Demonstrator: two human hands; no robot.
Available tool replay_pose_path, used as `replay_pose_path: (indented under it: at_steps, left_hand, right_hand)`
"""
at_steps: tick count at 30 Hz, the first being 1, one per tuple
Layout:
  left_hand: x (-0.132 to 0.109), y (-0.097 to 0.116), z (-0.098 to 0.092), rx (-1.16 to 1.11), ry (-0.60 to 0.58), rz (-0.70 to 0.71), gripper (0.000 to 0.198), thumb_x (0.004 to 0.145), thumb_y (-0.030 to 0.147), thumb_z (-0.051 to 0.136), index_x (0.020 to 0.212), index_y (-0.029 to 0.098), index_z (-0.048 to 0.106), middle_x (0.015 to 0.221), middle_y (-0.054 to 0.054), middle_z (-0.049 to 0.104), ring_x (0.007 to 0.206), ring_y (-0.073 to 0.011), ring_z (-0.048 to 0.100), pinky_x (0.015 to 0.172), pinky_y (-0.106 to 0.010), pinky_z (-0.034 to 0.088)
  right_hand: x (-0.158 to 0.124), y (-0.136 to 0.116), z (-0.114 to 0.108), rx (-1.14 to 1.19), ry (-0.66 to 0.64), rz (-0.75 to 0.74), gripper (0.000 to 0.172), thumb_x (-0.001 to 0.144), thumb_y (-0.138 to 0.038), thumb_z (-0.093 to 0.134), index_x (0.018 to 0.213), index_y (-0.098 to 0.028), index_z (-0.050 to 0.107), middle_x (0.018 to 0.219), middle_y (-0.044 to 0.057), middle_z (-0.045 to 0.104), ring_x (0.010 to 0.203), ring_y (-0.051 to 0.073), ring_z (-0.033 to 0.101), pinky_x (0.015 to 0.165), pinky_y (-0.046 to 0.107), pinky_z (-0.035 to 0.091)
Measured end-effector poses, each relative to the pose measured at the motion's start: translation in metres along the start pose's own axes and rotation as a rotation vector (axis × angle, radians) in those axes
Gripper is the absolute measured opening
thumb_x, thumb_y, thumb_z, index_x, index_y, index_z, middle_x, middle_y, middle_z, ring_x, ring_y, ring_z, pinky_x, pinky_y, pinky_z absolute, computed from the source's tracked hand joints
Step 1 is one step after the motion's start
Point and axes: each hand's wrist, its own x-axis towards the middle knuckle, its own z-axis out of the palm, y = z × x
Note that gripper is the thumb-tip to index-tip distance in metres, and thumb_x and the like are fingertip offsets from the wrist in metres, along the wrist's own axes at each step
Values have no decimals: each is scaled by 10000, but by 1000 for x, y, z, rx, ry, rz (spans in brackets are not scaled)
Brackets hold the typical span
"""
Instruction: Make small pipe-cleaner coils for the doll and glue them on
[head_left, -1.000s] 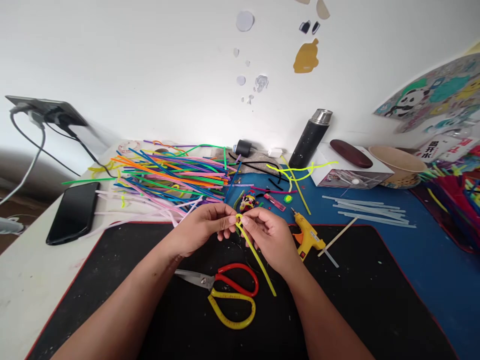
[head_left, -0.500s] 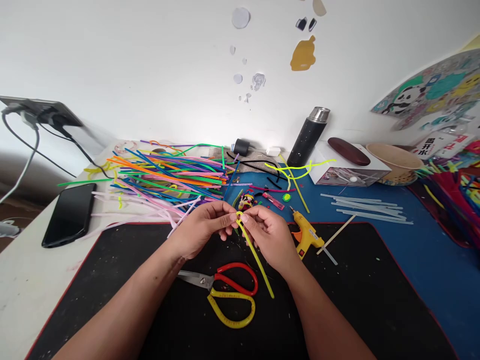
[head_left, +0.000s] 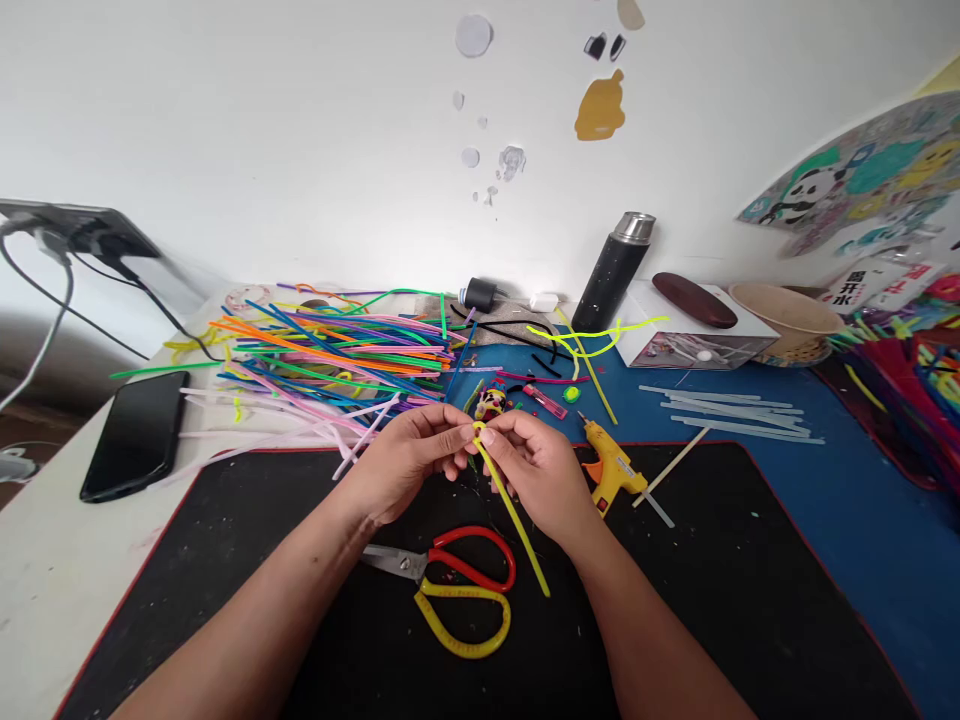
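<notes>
Between my two hands is a yellow pipe cleaner (head_left: 517, 520), its top end curled into a small loop and its long tail slanting down to the right. My left hand (head_left: 420, 450) pinches the loop from the left with thumb and fingertips. My right hand (head_left: 536, 465) closes on the same loop from the right. Below them, scissors (head_left: 469, 595) with one red and one yellow handle lie on the black mat (head_left: 360, 640), blades pointing left. A small colourful figure (head_left: 493, 398) lies just beyond my fingertips, partly hidden by them.
Left of my hands is a pile of coloured pipe cleaners (head_left: 337, 345), with a phone (head_left: 135, 435) beside it. To the right lie a yellow glue gun (head_left: 616, 468) and several glue sticks (head_left: 735, 412). A black thermos (head_left: 616, 275) stands by a white box (head_left: 694, 340) at the back.
The camera view has shifted very slightly. Both hands keep their pinch on the looped yellow pipe cleaner, with no clear movement.
</notes>
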Motion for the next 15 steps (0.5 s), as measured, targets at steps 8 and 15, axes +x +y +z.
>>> replay_pose_path:
  at_steps: [8,15]
  left_hand:
    - [0,0,2,0,11,17,415,671,433,999,809,136,743,723,-12,700,610,-102,605,532,-192,469]
    - [-1,2,1,11,13,27,429,667,452,1001,798,140,736,733,-12,712,613,-98,610,537,-185,475]
  right_hand:
    - [1,3,-1,30,-17,26,291,990,-502,688,929,-218,693,690,-14,644,533,132,581,473,246,442]
    - [4,5,-2,69,-6,39,315,983,-521,688,949,-208,700,664,-21,623,504,130,578,449,241,418]
